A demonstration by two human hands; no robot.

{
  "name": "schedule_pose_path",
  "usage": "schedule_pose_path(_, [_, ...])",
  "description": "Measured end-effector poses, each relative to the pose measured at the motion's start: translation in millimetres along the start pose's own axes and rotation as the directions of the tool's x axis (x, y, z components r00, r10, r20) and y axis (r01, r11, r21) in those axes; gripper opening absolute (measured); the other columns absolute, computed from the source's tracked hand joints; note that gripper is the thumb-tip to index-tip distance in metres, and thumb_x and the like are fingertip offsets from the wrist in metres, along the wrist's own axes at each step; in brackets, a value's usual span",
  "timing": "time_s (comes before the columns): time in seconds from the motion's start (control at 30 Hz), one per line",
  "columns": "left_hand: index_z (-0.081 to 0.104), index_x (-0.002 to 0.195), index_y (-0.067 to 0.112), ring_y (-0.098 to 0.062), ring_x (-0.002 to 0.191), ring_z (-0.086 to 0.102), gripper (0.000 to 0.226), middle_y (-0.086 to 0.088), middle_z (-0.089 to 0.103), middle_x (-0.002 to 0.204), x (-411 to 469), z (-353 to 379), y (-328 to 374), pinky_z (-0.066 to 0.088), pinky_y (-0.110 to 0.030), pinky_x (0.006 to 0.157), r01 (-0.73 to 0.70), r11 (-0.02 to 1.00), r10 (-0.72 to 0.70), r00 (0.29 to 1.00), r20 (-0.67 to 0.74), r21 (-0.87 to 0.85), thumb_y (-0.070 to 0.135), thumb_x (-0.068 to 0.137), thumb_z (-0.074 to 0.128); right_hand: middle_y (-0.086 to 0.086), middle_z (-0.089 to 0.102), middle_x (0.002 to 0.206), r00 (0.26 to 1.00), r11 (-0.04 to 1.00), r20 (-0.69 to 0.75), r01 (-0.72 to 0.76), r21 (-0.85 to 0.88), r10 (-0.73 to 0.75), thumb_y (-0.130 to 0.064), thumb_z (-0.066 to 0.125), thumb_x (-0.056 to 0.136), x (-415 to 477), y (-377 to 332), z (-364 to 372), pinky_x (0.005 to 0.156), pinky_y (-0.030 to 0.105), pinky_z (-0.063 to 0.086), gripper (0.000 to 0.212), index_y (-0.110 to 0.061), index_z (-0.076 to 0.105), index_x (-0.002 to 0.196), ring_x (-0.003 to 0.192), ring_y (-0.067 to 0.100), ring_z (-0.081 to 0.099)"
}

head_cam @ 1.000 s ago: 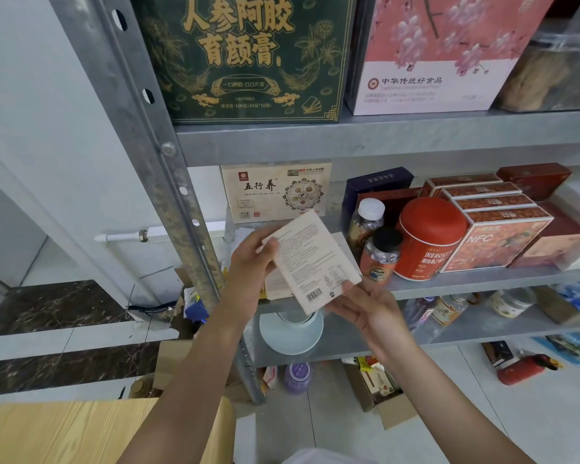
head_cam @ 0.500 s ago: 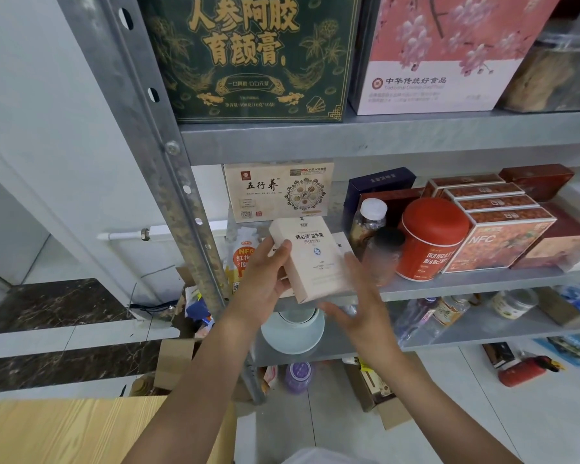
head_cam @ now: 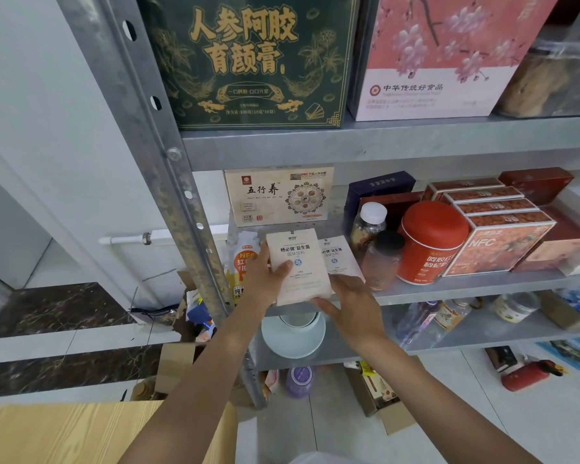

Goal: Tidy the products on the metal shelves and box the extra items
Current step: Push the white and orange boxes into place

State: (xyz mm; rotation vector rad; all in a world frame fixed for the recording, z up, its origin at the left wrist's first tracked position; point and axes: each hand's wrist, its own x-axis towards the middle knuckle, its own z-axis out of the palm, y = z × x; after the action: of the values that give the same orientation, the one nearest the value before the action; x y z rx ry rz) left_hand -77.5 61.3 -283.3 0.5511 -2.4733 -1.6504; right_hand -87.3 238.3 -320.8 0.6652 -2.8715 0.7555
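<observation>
**White box in both hands at the front of the middle shelf**

The left hand (head_cam: 265,283) is gripping the white box (head_cam: 298,262) by its left edge with the thumb lying across the printed face, and the right hand (head_cam: 352,303) is pinching the lower right corner with its fingers curling behind. The box is leaning back at the shelf (head_cam: 449,289) front, just beside a matching box (head_cam: 337,254) and near an orange pouch (head_cam: 243,262). I cannot tell whether it is resting there. It is looking like light, stiff cardboard with a smooth face, so holding the side edges seems safest, since pressing the broad face could dent it. Two jars (head_cam: 382,259) are crowding in on the right.
</observation>
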Motion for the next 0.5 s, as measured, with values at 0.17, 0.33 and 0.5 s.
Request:
schedule_pose_path(0.17, [0.020, 0.153, 0.013, -0.034, 0.131, 0.038, 0.063, -0.019, 0.040, 0.141, 18, 9, -10, 0.037, -0.042, 0.109, 0.090, 0.937, -0.063, 0.994, -0.089, 0.338, 0.033, 0.101, 0.049, 0.004, -0.009, 0.163, 0.976, 0.964, 0.206, -0.013, -0.265, 0.070, -0.057, 0.036, 0.098, 19, 23, 17, 0.120, 0.034, -0.003, 0.082, -0.013, -0.004, 0.155, 0.150, 0.020, -0.010])
schedule_pose_path(0.33, [0.009, 0.156, 0.019, -0.038, 0.133, 0.038, 0.065, -0.020, 0.041, 0.144, 24, 14, -17, 0.033, -0.049, 0.111, 0.124, 0.853, -0.102, 0.992, -0.072, 0.507, 0.041, 0.103, 0.039, 0.004, -0.003, 0.164, 0.983, 0.914, 0.182, 0.046, -0.404, 0.031, -0.041, 0.044, 0.100, 10, 44, 30, 0.116, 0.033, -0.013, 0.076, -0.017, -0.001, 0.156, 0.151, 0.021, -0.003])
schedule_pose_path(0.5, [0.011, 0.155, 0.016, -0.033, 0.117, 0.057, 0.062, -0.017, 0.053, 0.133, 26, 13, -16, 0.049, -0.045, 0.098, 0.084, 0.906, -0.063, 0.996, -0.065, 0.414, 0.032, 0.104, 0.041, 0.006, 0.033, 0.155, 1.000, 0.983, 0.016, -0.009, -0.181, 0.012, -0.027, 0.064, 0.092, -2, 49, 33, 0.120, 0.044, 0.014, 0.061, -0.016, 0.040, 0.147, 0.145, 0.026, 0.026])
